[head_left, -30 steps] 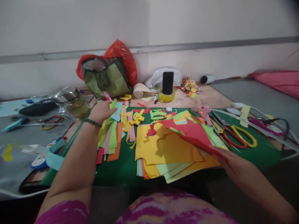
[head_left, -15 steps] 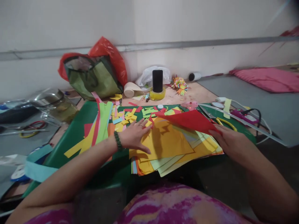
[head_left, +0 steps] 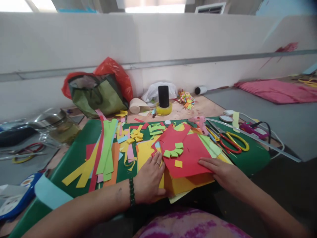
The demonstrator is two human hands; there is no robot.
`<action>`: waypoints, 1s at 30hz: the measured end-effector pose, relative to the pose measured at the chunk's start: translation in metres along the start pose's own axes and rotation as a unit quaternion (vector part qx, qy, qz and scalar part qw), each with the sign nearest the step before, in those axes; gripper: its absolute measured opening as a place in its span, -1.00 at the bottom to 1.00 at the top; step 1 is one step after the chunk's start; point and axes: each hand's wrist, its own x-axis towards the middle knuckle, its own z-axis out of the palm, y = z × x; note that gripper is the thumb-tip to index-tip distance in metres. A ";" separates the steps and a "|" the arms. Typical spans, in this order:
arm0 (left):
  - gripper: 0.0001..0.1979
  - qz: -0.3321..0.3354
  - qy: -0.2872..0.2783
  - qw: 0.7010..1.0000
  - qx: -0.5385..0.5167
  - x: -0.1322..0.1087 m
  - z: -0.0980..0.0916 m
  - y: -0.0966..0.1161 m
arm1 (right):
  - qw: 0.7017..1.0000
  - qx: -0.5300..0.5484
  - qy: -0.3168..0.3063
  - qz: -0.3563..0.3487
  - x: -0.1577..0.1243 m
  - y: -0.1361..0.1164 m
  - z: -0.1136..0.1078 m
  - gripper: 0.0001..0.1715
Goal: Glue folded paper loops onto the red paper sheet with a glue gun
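A red paper sheet (head_left: 193,150) with a curved cut-out along its far side rests on a stack of coloured paper (head_left: 177,185). On it lie several green paper pieces (head_left: 174,151) in an arc and one yellow square (head_left: 178,164). My right hand (head_left: 221,170) grips the sheet's right front edge, fingers on top and thumb hidden. My left hand (head_left: 150,178), with a ring and a green bead bracelet, lies flat with fingers outstretched on the stack, fingertips at the sheet's left edge.
Paper strips (head_left: 106,148) and small scraps (head_left: 136,134) lie left and behind on the green surface (head_left: 74,155). To the right are scissors (head_left: 232,142) and a pink glue gun (head_left: 198,123). A phone (head_left: 163,96) stands in a yellow tape roll (head_left: 164,109) near the wall.
The red sheet has come down from a raised, tilted position onto the stack, showing the green pieces and yellow square on it. My left hand has lowered onto the paper; the view has tilted up.
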 end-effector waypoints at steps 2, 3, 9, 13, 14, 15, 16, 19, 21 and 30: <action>-0.08 -0.011 -0.003 1.000 0.020 -0.004 -0.005 0.007 | 1.000 0.001 -0.010 -0.003 0.001 -0.001 0.003 -0.32; -0.13 -0.023 -0.014 0.999 0.030 -0.006 -0.009 0.010 | 1.000 -0.001 -0.014 -0.006 0.002 -0.001 0.004 -0.30; -0.23 -0.089 -0.105 0.988 0.073 -0.008 -0.033 0.013 | 0.999 -0.020 -0.004 -0.047 0.002 -0.002 0.007 -0.31; -0.26 -0.093 -0.069 0.990 0.083 -0.007 -0.035 0.006 | 0.996 -0.043 0.023 -0.078 0.002 -0.007 0.010 -0.33; -0.29 -0.090 -0.061 0.990 0.087 -0.008 -0.037 0.004 | 0.995 -0.048 0.028 -0.084 0.003 -0.008 0.011 -0.35; -0.34 -0.086 -0.059 0.991 0.090 -0.008 -0.040 0.000 | 0.995 -0.051 0.030 -0.086 0.003 -0.009 0.012 -0.36; -0.43 -0.084 -0.057 0.991 0.092 -0.009 -0.045 -0.004 | 0.995 -0.052 0.030 -0.085 0.004 -0.010 0.012 -0.37; -0.76 -0.100 -0.021 0.993 0.065 -0.016 -0.068 -0.023 | 0.997 -0.040 0.010 -0.067 0.007 -0.013 0.011 -0.40; -0.71 -0.117 0.094 0.989 0.010 -0.022 -0.086 -0.039 | 0.999 -0.022 -0.014 -0.047 0.009 -0.017 0.008 -0.48; -0.85 -0.214 0.508 0.730 -0.404 -0.047 -0.157 -0.086 | 0.999 0.033 -0.034 0.007 0.007 -0.023 0.007 -0.33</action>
